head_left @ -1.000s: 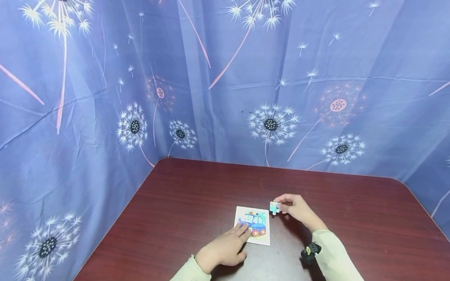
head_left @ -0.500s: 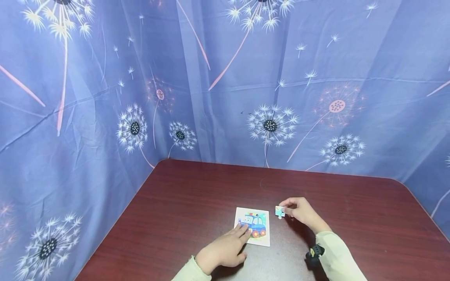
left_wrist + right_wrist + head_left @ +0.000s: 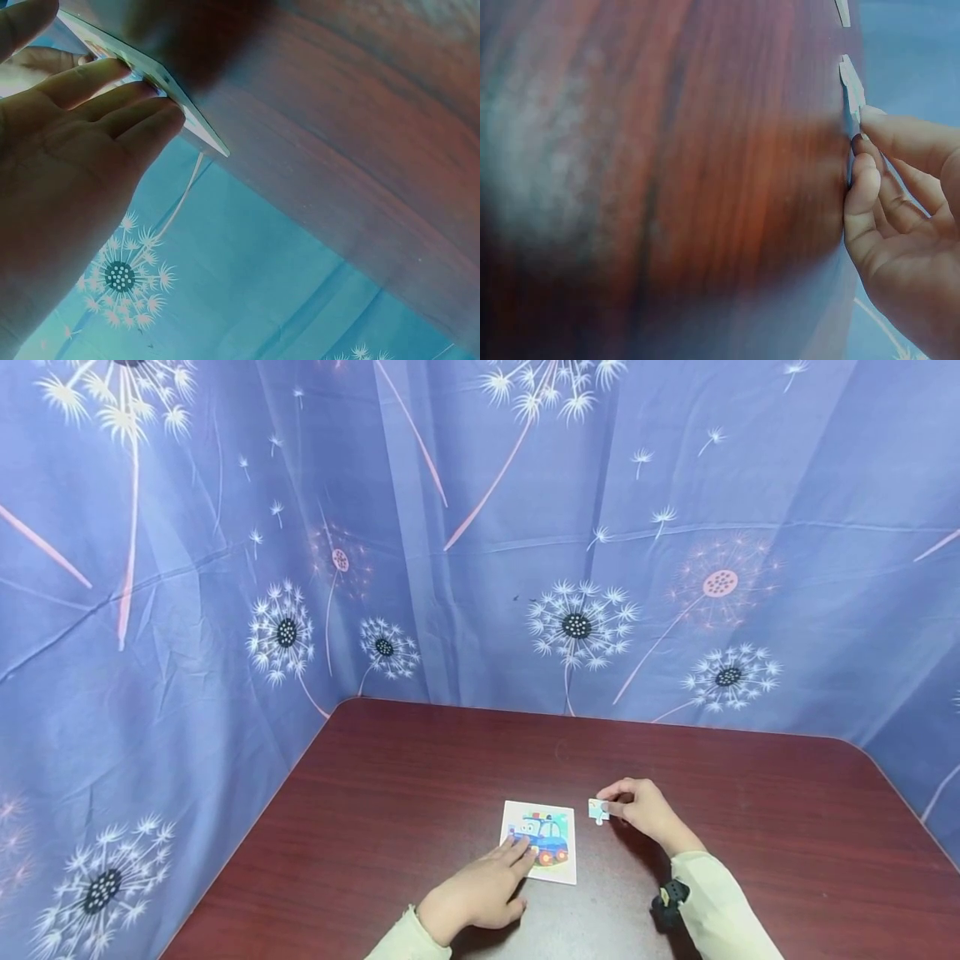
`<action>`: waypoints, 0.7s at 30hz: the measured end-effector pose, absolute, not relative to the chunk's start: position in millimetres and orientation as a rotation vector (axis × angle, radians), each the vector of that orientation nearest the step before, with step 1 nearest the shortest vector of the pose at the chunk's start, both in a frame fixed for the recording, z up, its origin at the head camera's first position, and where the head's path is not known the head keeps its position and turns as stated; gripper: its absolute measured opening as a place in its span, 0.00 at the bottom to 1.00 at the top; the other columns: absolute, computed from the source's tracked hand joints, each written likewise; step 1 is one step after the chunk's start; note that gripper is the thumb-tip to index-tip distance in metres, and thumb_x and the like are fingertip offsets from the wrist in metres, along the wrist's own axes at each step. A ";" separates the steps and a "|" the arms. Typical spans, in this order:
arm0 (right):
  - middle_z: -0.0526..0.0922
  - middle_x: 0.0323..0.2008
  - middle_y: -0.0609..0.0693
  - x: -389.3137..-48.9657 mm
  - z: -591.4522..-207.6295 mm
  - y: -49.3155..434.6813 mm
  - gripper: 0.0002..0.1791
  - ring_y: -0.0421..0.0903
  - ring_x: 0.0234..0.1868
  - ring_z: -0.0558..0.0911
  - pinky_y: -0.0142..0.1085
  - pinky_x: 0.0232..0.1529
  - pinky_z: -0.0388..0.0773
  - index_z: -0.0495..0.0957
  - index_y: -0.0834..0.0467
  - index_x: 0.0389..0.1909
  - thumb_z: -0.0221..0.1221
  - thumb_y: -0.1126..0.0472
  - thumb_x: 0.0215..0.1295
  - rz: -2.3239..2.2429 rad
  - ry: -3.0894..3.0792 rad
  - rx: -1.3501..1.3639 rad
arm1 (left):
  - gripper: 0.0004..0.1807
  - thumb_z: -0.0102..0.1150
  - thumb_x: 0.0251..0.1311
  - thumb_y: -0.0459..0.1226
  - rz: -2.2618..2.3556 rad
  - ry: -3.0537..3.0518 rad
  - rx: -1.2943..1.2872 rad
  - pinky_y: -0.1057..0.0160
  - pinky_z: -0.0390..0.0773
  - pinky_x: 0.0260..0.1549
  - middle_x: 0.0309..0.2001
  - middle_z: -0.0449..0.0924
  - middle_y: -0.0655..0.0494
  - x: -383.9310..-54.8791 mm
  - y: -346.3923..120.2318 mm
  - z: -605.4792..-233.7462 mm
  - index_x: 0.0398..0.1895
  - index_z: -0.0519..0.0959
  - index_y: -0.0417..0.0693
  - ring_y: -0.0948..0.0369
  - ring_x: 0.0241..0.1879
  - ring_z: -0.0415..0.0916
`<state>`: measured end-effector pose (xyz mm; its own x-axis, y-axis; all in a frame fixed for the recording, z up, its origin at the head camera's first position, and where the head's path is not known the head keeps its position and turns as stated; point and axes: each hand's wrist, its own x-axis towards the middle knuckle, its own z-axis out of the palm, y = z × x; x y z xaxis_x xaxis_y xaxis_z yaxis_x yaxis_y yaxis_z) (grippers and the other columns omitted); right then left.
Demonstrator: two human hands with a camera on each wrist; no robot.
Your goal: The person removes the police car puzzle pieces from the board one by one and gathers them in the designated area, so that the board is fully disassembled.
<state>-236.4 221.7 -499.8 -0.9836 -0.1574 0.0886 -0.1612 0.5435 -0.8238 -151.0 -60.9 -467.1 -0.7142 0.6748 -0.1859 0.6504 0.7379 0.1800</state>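
A square white-bordered jigsaw puzzle (image 3: 555,831) with a blue cartoon car lies on the table in the head view. My left hand (image 3: 478,887) rests its outstretched fingers on the puzzle's left part, covering some of the picture. Just right of the puzzle, my right hand (image 3: 647,814) pinches a small light-blue jigsaw piece (image 3: 596,808) between thumb and fingers, with a gap between piece and puzzle. The right wrist view shows this piece (image 3: 851,86) edge-on at the fingertips. From the left wrist, the puzzle's edge (image 3: 196,124) shows beyond the straight fingers.
The dark red-brown wooden table (image 3: 420,760) has rounded far corners. Behind it and along its left side hangs a blue curtain (image 3: 480,610) printed with dandelions. A black device (image 3: 670,897) is strapped at the right wrist.
My right hand has shifted a little to the right and nearer with the jigsaw piece, away from the puzzle, then stays almost still. The left hand keeps its place.
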 end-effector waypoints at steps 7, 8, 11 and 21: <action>0.80 0.29 0.52 -237.5 -502.5 225.3 0.04 0.40 0.22 0.73 0.31 0.18 0.72 0.84 0.65 0.32 0.64 0.71 0.55 1.463 -2.719 0.356 | 0.35 0.56 0.62 0.46 0.152 2.696 1.046 0.60 0.57 0.68 0.73 0.56 0.49 -149.9 -61.3 -465.9 0.71 0.62 0.44 0.52 0.72 0.51; 0.80 0.28 0.51 -237.6 -502.8 226.1 0.04 0.40 0.22 0.73 0.31 0.17 0.71 0.84 0.65 0.32 0.64 0.71 0.54 1.466 -2.686 0.401 | 0.35 0.56 0.62 0.46 0.151 2.697 1.046 0.60 0.57 0.68 0.73 0.56 0.49 -150.0 -61.3 -465.8 0.71 0.62 0.44 0.52 0.72 0.51; 0.79 0.27 0.48 -238.3 -503.4 226.8 0.05 0.39 0.22 0.72 0.31 0.17 0.70 0.84 0.65 0.32 0.65 0.71 0.53 1.479 -2.644 0.451 | 0.35 0.55 0.63 0.46 0.146 2.698 1.047 0.60 0.58 0.68 0.73 0.56 0.49 -150.4 -61.6 -465.1 0.71 0.62 0.44 0.52 0.72 0.51; 0.80 0.32 0.54 -238.8 -499.3 220.3 0.09 0.42 0.24 0.73 0.31 0.19 0.72 0.84 0.66 0.39 0.63 0.72 0.56 1.463 -2.768 0.281 | 0.35 0.56 0.63 0.46 0.143 2.692 1.047 0.60 0.57 0.68 0.73 0.56 0.49 -151.0 -62.0 -464.7 0.71 0.62 0.44 0.52 0.72 0.51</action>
<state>-238.8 220.3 -499.3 -0.9840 -0.1580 0.0819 -0.1567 0.5508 -0.8198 -151.0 -62.0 -464.7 -0.7106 0.6760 -0.1950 0.6515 0.7369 0.1801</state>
